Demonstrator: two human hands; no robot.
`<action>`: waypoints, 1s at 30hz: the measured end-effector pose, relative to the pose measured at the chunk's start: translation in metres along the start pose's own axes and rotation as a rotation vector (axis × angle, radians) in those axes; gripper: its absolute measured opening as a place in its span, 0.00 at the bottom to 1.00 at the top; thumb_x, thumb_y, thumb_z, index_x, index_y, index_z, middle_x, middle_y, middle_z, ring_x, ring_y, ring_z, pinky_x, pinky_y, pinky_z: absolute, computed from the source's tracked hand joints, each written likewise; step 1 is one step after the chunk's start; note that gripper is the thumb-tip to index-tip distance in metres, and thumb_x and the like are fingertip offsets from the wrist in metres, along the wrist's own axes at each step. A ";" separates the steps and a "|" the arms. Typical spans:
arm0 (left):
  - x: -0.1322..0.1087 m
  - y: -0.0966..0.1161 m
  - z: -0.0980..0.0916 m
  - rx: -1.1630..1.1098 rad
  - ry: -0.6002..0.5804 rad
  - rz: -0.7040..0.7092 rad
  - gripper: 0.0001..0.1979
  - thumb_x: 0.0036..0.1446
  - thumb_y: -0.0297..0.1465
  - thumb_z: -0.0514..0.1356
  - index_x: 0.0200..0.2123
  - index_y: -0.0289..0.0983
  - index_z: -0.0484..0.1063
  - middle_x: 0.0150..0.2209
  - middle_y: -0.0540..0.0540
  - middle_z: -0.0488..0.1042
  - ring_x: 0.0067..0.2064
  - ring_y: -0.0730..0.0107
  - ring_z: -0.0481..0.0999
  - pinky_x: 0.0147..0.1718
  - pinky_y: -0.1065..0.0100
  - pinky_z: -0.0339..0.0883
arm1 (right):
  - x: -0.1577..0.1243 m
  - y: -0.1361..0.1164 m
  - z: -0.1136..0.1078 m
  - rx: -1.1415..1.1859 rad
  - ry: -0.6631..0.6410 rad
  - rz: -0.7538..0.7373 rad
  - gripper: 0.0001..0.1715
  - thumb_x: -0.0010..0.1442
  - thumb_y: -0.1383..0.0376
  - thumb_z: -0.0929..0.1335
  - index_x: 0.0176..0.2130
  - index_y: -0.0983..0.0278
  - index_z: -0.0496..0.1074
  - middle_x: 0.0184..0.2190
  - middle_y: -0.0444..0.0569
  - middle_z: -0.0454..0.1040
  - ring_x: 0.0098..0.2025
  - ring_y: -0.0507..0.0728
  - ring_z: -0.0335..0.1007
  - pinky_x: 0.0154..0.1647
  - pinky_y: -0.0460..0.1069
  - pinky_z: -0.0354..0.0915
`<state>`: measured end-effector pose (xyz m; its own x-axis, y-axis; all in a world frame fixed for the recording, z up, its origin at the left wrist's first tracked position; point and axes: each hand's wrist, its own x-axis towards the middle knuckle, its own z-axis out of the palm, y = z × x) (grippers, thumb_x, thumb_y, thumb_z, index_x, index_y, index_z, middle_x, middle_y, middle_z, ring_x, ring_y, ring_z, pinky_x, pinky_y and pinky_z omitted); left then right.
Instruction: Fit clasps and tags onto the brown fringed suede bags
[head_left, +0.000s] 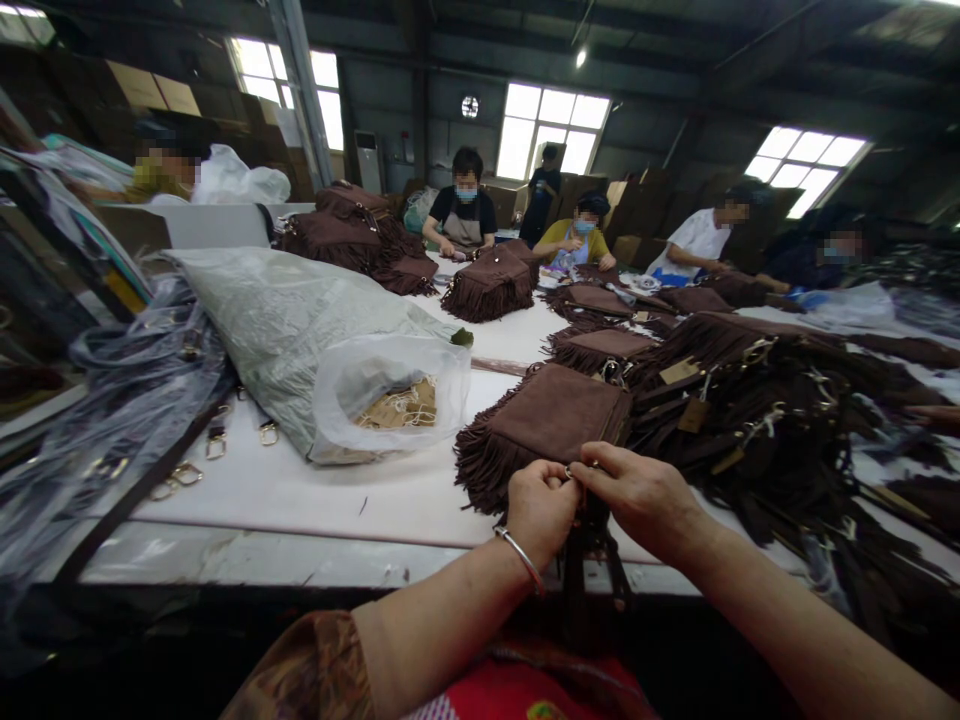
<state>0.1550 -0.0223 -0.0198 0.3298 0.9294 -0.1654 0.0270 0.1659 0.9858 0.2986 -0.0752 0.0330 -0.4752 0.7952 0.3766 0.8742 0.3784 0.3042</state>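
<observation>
Big, dim workshop under a dark roof, lit by bright windows (551, 130) along the far wall. Running away from the viewer, a long white table (337, 490), with several masked co-workers (465, 205) seated at its far end among more brown fringed bags. On the left side, a heap of clear plastic (135, 400) over dark straps, a grey sack (285, 320) lying on its side, and against it an open clear bag of paper tags (390, 395); a few loose brass buckles (217, 445) on the bare top. On the right, a wide pile of dark brown bags and straps (750, 420) with tags and metal clips. Just in front, flat at the table's near edge, a brown suede fringed bag (555, 415), fringe spilling to the left. Meeting at that bag's near side, left hand (541, 510), a silver bangle (521, 558) on its wrist, and right hand (645, 500), touching each other, thumbs and forefingers pinched together on a small metal ring (577, 468). Below the hands, a dark strap (581, 570) hanging past the table edge. Looks like hardware work where strap meets bag, mid-step; whether linked yet, impossible to tell, hidden by the fingers. Calls for a fine, firm pinch and a steady bag, given so small a part.
</observation>
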 end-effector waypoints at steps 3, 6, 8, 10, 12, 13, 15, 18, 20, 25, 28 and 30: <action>-0.002 0.003 -0.001 -0.026 -0.003 -0.017 0.06 0.49 0.30 0.65 0.27 0.32 0.74 0.19 0.55 0.64 0.22 0.77 0.61 0.21 0.74 0.56 | 0.000 0.003 -0.001 0.028 -0.014 -0.002 0.22 0.60 0.77 0.62 0.49 0.62 0.74 0.48 0.54 0.74 0.39 0.54 0.73 0.36 0.46 0.66; -0.002 0.001 -0.004 -0.005 0.005 0.010 0.06 0.50 0.31 0.65 0.26 0.33 0.74 0.19 0.54 0.64 0.22 0.77 0.61 0.21 0.74 0.56 | 0.002 0.004 -0.002 0.054 -0.055 0.005 0.22 0.60 0.76 0.62 0.49 0.61 0.74 0.46 0.53 0.75 0.39 0.54 0.74 0.35 0.45 0.66; -0.001 -0.002 -0.006 0.014 0.016 0.041 0.07 0.50 0.31 0.65 0.25 0.34 0.74 0.18 0.55 0.64 0.22 0.77 0.61 0.21 0.73 0.55 | 0.003 0.003 -0.002 0.056 -0.073 0.007 0.21 0.60 0.76 0.63 0.49 0.61 0.74 0.46 0.53 0.75 0.38 0.54 0.74 0.34 0.46 0.65; -0.001 -0.006 -0.008 0.027 0.028 0.065 0.08 0.50 0.32 0.66 0.24 0.34 0.73 0.18 0.55 0.64 0.22 0.77 0.61 0.22 0.73 0.55 | 0.004 0.002 -0.001 0.051 -0.070 0.007 0.21 0.60 0.76 0.63 0.49 0.61 0.74 0.46 0.53 0.75 0.37 0.54 0.73 0.33 0.46 0.65; 0.000 -0.009 -0.011 0.052 0.041 0.091 0.09 0.49 0.33 0.67 0.23 0.35 0.73 0.18 0.55 0.64 0.22 0.76 0.61 0.23 0.73 0.55 | 0.003 0.001 0.001 0.053 -0.061 0.008 0.21 0.60 0.75 0.62 0.49 0.61 0.74 0.46 0.53 0.75 0.37 0.54 0.73 0.32 0.46 0.64; 0.000 -0.010 -0.012 0.079 0.050 0.115 0.10 0.49 0.34 0.67 0.23 0.35 0.73 0.19 0.55 0.65 0.22 0.76 0.62 0.23 0.73 0.56 | 0.003 0.001 0.002 0.057 -0.057 0.009 0.21 0.61 0.75 0.62 0.49 0.61 0.74 0.45 0.52 0.75 0.37 0.54 0.73 0.32 0.46 0.64; 0.000 -0.012 -0.014 0.158 0.073 0.200 0.10 0.50 0.33 0.67 0.22 0.35 0.73 0.20 0.53 0.67 0.24 0.75 0.64 0.26 0.72 0.57 | 0.002 0.000 0.004 0.071 -0.058 0.017 0.19 0.62 0.74 0.62 0.49 0.61 0.74 0.45 0.52 0.74 0.37 0.54 0.73 0.32 0.46 0.63; 0.002 -0.015 -0.016 0.261 0.084 0.334 0.09 0.51 0.29 0.65 0.21 0.36 0.73 0.23 0.52 0.70 0.28 0.74 0.67 0.30 0.71 0.58 | 0.000 -0.002 0.007 0.084 -0.068 0.034 0.19 0.63 0.73 0.62 0.49 0.60 0.74 0.47 0.52 0.74 0.38 0.54 0.73 0.33 0.46 0.63; 0.004 -0.018 -0.016 0.284 0.063 0.361 0.08 0.51 0.27 0.64 0.21 0.36 0.72 0.23 0.52 0.70 0.28 0.74 0.67 0.31 0.71 0.58 | -0.002 -0.003 0.008 0.083 -0.073 0.047 0.19 0.63 0.73 0.62 0.49 0.60 0.73 0.48 0.52 0.73 0.39 0.54 0.73 0.34 0.46 0.63; 0.001 -0.020 -0.028 0.317 -0.003 0.376 0.09 0.53 0.29 0.63 0.22 0.36 0.70 0.24 0.52 0.68 0.29 0.73 0.66 0.31 0.70 0.58 | -0.002 -0.002 0.000 0.054 -0.059 0.045 0.20 0.62 0.75 0.63 0.51 0.63 0.73 0.47 0.52 0.74 0.39 0.55 0.72 0.34 0.47 0.60; -0.003 -0.015 -0.042 0.299 0.020 0.412 0.10 0.52 0.29 0.63 0.21 0.36 0.68 0.27 0.51 0.69 0.31 0.72 0.67 0.34 0.70 0.60 | 0.000 -0.001 -0.013 -0.013 -0.101 0.022 0.18 0.59 0.76 0.64 0.47 0.64 0.74 0.36 0.49 0.75 0.34 0.55 0.69 0.34 0.49 0.57; -0.006 -0.011 -0.050 0.170 0.011 0.333 0.11 0.53 0.29 0.61 0.21 0.36 0.65 0.30 0.48 0.73 0.30 0.73 0.69 0.31 0.71 0.62 | 0.001 -0.002 -0.022 -0.034 -0.131 0.037 0.12 0.59 0.74 0.66 0.41 0.63 0.75 0.30 0.47 0.73 0.30 0.55 0.66 0.33 0.51 0.55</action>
<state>0.1054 -0.0132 -0.0311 0.3367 0.9269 0.1658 0.0762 -0.2023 0.9763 0.2945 -0.0857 0.0516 -0.4234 0.8642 0.2716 0.8862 0.3330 0.3221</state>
